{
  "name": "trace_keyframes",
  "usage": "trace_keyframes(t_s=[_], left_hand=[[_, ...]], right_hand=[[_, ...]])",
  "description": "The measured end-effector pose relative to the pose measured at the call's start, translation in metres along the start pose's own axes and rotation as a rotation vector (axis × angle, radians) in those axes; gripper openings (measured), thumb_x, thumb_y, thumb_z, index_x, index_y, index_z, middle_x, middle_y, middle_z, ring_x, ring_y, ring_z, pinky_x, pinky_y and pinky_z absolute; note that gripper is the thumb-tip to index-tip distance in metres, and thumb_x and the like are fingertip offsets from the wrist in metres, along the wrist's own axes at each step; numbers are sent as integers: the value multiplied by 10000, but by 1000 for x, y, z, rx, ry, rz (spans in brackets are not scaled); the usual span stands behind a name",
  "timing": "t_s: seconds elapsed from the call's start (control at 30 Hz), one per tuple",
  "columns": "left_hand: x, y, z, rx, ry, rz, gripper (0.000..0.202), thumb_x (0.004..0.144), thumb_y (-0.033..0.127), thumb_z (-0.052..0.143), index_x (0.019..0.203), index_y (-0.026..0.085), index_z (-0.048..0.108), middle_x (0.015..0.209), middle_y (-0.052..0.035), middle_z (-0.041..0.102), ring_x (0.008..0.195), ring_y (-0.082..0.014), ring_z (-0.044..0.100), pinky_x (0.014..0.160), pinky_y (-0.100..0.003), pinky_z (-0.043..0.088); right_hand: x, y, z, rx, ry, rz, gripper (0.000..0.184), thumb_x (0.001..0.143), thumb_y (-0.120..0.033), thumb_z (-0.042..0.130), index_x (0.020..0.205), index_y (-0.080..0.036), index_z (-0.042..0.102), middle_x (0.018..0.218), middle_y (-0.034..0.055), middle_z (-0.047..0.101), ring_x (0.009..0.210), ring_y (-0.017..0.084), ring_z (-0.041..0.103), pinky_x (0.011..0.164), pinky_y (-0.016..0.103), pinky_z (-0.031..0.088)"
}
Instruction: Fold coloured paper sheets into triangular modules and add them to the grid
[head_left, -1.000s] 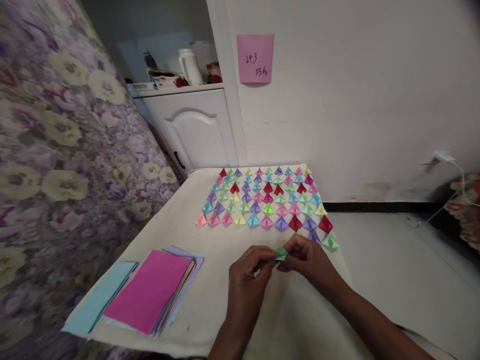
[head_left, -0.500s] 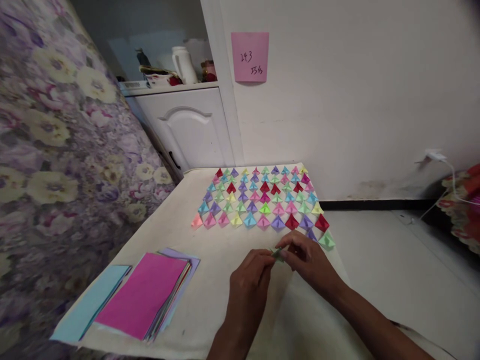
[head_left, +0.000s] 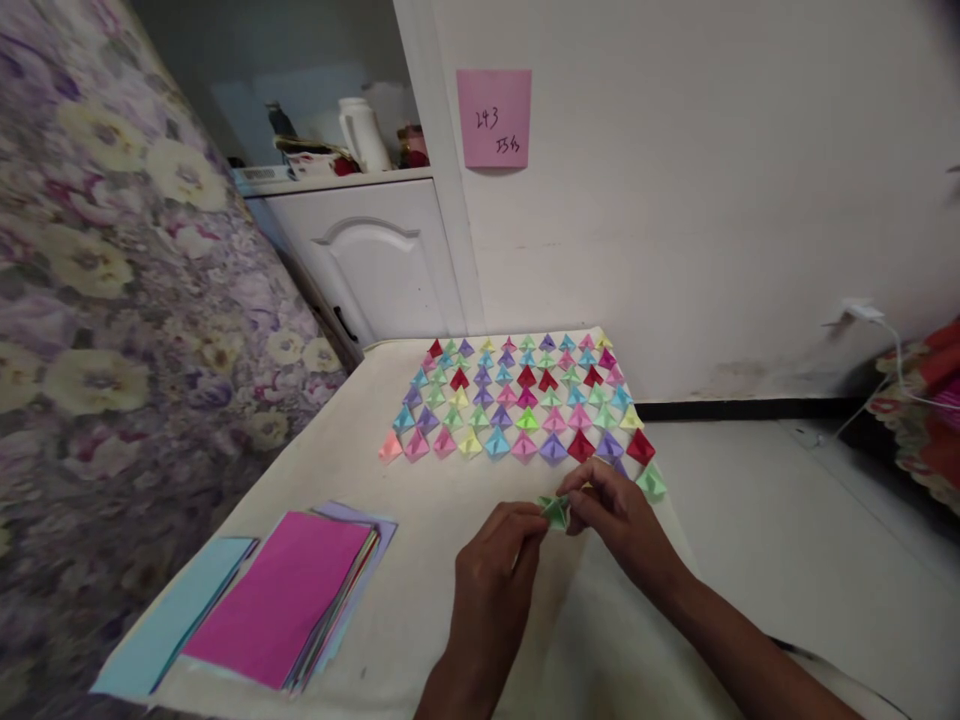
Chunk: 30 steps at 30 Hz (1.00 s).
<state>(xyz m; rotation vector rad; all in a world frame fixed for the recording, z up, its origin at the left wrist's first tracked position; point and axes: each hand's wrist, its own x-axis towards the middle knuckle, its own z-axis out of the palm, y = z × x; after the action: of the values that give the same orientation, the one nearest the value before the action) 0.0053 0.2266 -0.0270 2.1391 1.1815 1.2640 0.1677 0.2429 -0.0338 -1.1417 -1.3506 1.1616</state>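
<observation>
Between my two hands is a small green folded paper piece point(head_left: 554, 513), held just above the table. My left hand point(head_left: 499, 560) pinches its left side between thumb and fingers. On its right side, my right hand point(head_left: 611, 510) is closed with thumb and fingertips at the paper's edge. Beyond my hands lie rows of small folded paper boats point(head_left: 526, 446) in pink, purple, blue, green, yellow and red. A light green boat point(head_left: 652, 482) sits at the near right end, beside my right hand; a purple one is partly hidden behind that hand.
Paper sheets with a magenta one on top point(head_left: 281, 595) are stacked at the left, next to light blue paper point(head_left: 176, 615). The cream tablecloth point(head_left: 420, 560) reaches the white wall. A floral curtain point(head_left: 112, 350) hangs at left; a cabinet point(head_left: 367, 255) stands behind.
The green paper piece has opened wider and shows more of its surface. Both hands stay in nearly the same place, and the camera view has shifted slightly.
</observation>
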Motion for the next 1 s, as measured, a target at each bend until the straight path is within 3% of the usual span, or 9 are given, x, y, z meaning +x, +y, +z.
trace_keyframes(t_s=[0.13, 0.33, 0.43, 0.73, 1.0], left_hand=[[1, 2, 0, 23, -11, 17, 185, 815, 60, 511, 839, 199, 631, 897, -44, 664, 819, -148, 635, 690, -232, 502], [-2, 2, 2, 57, -11, 54, 205, 818, 47, 496, 864, 198, 627, 906, -50, 660, 829, -141, 637, 702, -223, 504], [-3, 2, 2, 75, -8, 68, 209, 815, 40, 494, 864, 192, 630, 907, -54, 659, 823, -138, 638, 695, -211, 503], [-3, 3, -1, 85, -44, 99, 228, 816, 44, 483, 878, 197, 640, 923, -53, 660, 819, -133, 639, 689, -200, 510], [-3, 5, 0, -1, -60, -22, 220, 821, 114, 498, 866, 237, 674, 955, -40, 694, 826, -156, 664, 678, -214, 551]], right_hand=[[0, -2, -1, -16, 13, -32, 55, 845, -195, 463, 843, -193, 518, 620, -24, 569, 576, 133, 571, 588, 271, 459], [-2, -1, -1, -324, 11, -359, 183, 866, -143, 384, 795, -201, 543, 779, 25, 524, 667, 143, 514, 616, 284, 423], [-1, 0, -4, -416, 15, -417, 176, 860, -122, 376, 822, -199, 530, 810, 39, 523, 709, 158, 499, 641, 297, 414], [-2, -7, -7, -408, -3, -332, 108, 830, -146, 449, 806, -194, 543, 765, 22, 552, 671, 151, 516, 594, 271, 408], [-3, -3, -4, -433, 27, -261, 142, 772, -96, 464, 809, -201, 552, 720, 2, 575, 630, 139, 532, 583, 268, 430]])
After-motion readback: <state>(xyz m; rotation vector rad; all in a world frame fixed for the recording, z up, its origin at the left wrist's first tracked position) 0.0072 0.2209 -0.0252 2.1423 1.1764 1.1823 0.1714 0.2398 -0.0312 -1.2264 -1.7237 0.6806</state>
